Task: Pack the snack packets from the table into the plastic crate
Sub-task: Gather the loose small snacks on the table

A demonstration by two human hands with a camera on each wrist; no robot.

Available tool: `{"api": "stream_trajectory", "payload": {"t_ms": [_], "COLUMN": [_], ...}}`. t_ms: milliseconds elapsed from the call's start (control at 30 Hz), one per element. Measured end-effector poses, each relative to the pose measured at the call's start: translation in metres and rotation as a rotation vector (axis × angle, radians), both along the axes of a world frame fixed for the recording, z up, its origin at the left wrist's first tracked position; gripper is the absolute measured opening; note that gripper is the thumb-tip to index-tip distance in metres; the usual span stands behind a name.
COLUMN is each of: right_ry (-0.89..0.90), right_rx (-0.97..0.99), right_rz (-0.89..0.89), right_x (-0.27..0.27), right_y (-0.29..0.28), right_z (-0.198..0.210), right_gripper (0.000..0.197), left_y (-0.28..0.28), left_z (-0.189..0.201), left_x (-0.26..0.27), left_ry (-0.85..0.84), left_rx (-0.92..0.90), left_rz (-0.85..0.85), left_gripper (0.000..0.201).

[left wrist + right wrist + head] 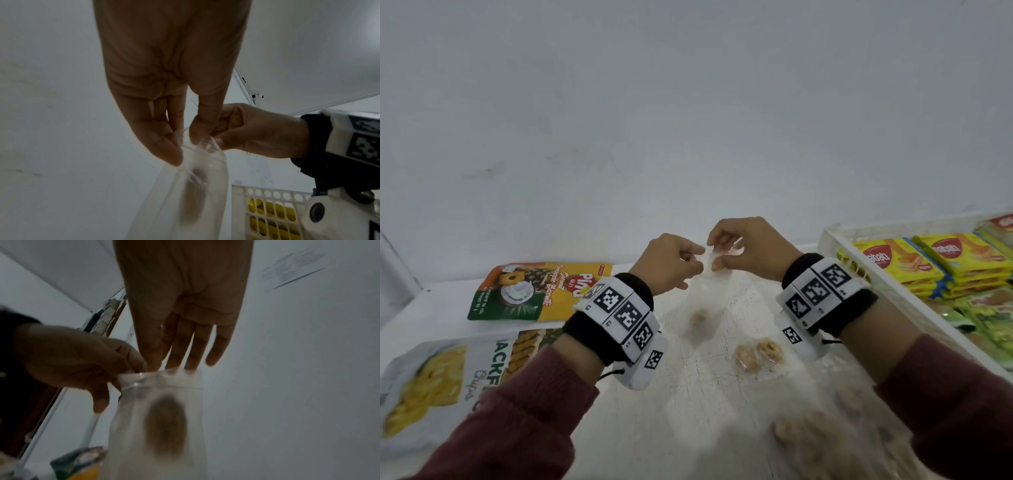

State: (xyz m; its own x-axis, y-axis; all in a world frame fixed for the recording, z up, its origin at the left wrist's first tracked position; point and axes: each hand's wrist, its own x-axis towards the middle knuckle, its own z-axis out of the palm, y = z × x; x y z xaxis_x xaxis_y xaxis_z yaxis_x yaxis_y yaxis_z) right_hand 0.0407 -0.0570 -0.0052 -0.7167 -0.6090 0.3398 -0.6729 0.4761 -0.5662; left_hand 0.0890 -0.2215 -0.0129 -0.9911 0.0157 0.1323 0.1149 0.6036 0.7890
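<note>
A small clear zip bag [703, 301] with a brown snack inside hangs above the table, held up by its top edge. My left hand [674, 262] pinches the left end of the bag's rim, and my right hand [739, 248] pinches the right end. The left wrist view shows the clear bag [197, 186] below my left fingertips [168, 154]. In the right wrist view the bag [162, 426] hangs blurred under my right fingers [180, 356]. The white plastic crate [887, 284] stands at the right, with yellow wafer packets [928, 260] in it.
An orange pineapple biscuit pouch [537, 291] and a jackfruit chips bag [445, 383] lie on the table at the left. More clear bags of brown snacks [756, 353] lie on the table between my wrists and toward the lower right. A white wall rises behind.
</note>
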Motion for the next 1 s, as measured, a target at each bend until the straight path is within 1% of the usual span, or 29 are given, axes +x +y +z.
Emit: {"api": "stream_trajectory", "payload": {"t_ms": [33,100,133,167,200,233,267,333,367,400,433,500,567,633,667,700,733,767,867,933,967,1000], "right_ry": [0.027,0.046,0.04,0.025,-0.018,-0.089,-0.164,-0.307,-0.357,-0.369,-0.36,-0.29,-0.252,-0.273,-0.28,-0.286,-0.294,-0.305,-0.384,-0.326,-0.262,-0.199], "right_rx": [0.015,-0.056,-0.105,-0.111,-0.044,0.101,0.297,0.697,0.846,0.938,0.989,1.02,1.026,0.994,0.935,0.836,0.708,0.564,0.113,-0.101,-0.14,-0.137], "right_rz": [-0.004,-0.05,-0.097,-0.152,-0.202,-0.229,-0.228,-0.18,-0.155,-0.138,-0.138,-0.164,-0.152,-0.086,-0.063,-0.052,-0.042,-0.025,0.086,0.095,0.069,0.034], "right_x": [0.002,0.007,0.007,0.007,0.007,0.008,0.011,0.016,0.018,0.019,0.017,0.012,0.011,0.013,0.015,0.017,0.02,0.022,0.035,0.039,0.04,0.041], "right_y": [0.003,0.012,0.018,0.024,0.029,0.032,0.034,0.034,0.033,0.032,0.032,0.031,0.029,0.028,0.029,0.03,0.033,0.036,0.041,0.037,0.034,0.03], "right_z": [0.0,0.003,0.003,0.001,-0.001,-0.006,-0.012,-0.031,-0.04,-0.048,-0.056,-0.067,-0.067,-0.058,-0.049,-0.038,-0.024,-0.01,0.027,0.037,0.036,0.033], "right_gripper": [0.021,0.014,0.017,0.023,0.025,0.019,0.015,0.039,0.049,0.055,0.055,0.044,0.029,0.019,0.019,0.026,0.029,0.028,0.02,0.023,0.024,0.024], "left_y": [0.001,0.001,0.001,0.001,0.001,0.0,0.0,0.001,0.001,0.002,0.003,0.004,0.005,0.006,0.006,0.006,0.006,0.006,0.009,0.012,0.013,0.014], "left_z": [-0.001,-0.003,-0.004,-0.005,-0.006,-0.006,-0.007,-0.007,-0.007,-0.008,-0.008,-0.008,-0.008,-0.009,-0.009,-0.008,-0.008,-0.008,-0.007,-0.007,-0.006,-0.006], "left_x": [0.002,0.004,0.006,0.007,0.009,0.01,0.012,0.016,0.017,0.018,0.02,0.022,0.024,0.025,0.027,0.027,0.028,0.029,0.031,0.033,0.034,0.035], "left_ry": [0.001,0.002,-0.001,-0.004,-0.005,-0.003,-0.001,-0.001,-0.004,-0.01,-0.014,-0.015,-0.01,-0.012,-0.015,-0.017,-0.015,-0.009,0.01,0.001,-0.011,-0.024], "left_rx": [-0.003,-0.01,-0.013,-0.015,-0.015,-0.017,-0.018,-0.022,-0.025,-0.027,-0.029,-0.036,-0.049,-0.052,-0.049,-0.044,-0.039,-0.037,-0.049,-0.034,-0.015,0.007], "left_rz": [-0.004,-0.009,-0.012,-0.015,-0.015,-0.015,-0.015,-0.021,-0.026,-0.03,-0.033,-0.034,-0.032,-0.026,-0.021,-0.014,-0.008,-0.004,-0.004,-0.017,-0.023,-0.027], "left_gripper": [0.035,0.035,0.034,0.034,0.034,0.034,0.033,0.032,0.032,0.032,0.032,0.032,0.033,0.033,0.032,0.032,0.032,0.032,0.032,0.03,0.027,0.023]}}
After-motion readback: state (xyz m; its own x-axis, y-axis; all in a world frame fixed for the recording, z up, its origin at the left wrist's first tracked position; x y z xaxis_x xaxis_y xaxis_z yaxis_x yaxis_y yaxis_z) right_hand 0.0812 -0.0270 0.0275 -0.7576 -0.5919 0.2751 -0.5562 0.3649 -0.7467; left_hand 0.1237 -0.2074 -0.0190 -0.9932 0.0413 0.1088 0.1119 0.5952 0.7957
